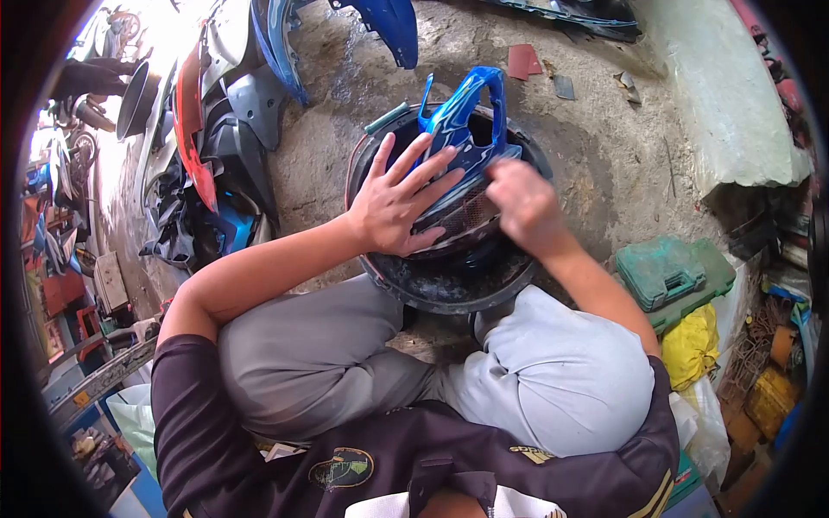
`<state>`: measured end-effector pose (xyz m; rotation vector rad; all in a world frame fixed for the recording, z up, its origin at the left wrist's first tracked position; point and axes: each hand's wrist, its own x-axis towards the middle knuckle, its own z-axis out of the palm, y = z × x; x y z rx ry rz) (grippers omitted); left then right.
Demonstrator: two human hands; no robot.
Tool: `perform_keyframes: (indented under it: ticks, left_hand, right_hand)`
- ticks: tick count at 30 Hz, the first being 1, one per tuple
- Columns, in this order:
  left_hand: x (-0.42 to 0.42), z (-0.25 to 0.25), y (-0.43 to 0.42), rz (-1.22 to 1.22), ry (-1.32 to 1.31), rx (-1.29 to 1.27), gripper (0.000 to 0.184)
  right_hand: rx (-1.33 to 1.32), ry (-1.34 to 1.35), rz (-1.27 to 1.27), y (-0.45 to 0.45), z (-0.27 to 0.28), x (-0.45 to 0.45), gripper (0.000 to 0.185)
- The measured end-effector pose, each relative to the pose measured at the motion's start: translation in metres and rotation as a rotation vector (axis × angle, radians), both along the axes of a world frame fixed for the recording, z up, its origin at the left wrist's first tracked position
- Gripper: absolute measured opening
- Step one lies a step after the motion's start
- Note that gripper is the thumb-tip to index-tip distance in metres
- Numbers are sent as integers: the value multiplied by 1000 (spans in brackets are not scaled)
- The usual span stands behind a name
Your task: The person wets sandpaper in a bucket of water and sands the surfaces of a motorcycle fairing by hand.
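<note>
A glossy blue plastic motorcycle fairing panel (466,112) with pale streaks leans upright in a round black tub (458,298). My left hand (401,203) lies over the panel's left side, its fingers spread wide and nothing gripped. On the panel's right edge is my right hand (527,207), slightly blurred, with its fingers curled in. Whatever those fingers may hold is hidden. Below the panel, a dark mesh-like surface (471,216) shows between my hands. The tub's wire handle has a green grip (387,118) at the upper left rim.
More blue panels (380,26) lie on the wet concrete floor (596,155) beyond the tub. Red (190,121) and black panels are piled at left. Reddish paper scraps (522,62) lie ahead. Green tool cases (665,272) and a yellow bag (691,345) sit at right, below a concrete ledge.
</note>
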<state>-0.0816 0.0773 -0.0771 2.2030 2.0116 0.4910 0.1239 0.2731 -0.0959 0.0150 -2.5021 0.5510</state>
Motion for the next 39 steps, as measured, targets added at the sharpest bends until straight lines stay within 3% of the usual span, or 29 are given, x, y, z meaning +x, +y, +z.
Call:
perform_keyframes:
  ticks: [1,6,10,14,18,23,28,31,32,39]
  left_hand:
    - [-1,0,0,-5,-1,4,95]
    - [0,1,-4,9,8,-12,94]
    - [0,-1,-1,2,-3,-2,95]
    - [1,-1,-3,10,-4,3,94]
    - [0,0,-2,6,-7,1,94]
    - [2,-1,-4,10,-12,-1,94]
    - [-1,0,-2,3,-8,-1,94]
    - [2,0,0,11,-10,11,94]
    - [2,-1,-2,9,-8,3,94]
    - [2,-1,-2,12,-6,6,95]
  right_hand:
    - [31,21,80,-9,3,2,17]
    - [-141,-82,-230,29,-9,-2,18]
    - [28,2,-12,-2,-3,4,17]
    - [-128,-9,-185,22,-13,0,18]
    - [-59,32,-76,4,-5,0,17]
    - [-138,15,-222,32,-18,2,19]
    - [-77,72,-91,15,-14,4,19]
    - [-183,42,-226,27,-19,1,18]
    - [-65,62,-166,23,-18,3,18]
    - [-106,71,-187,24,-18,4,18]
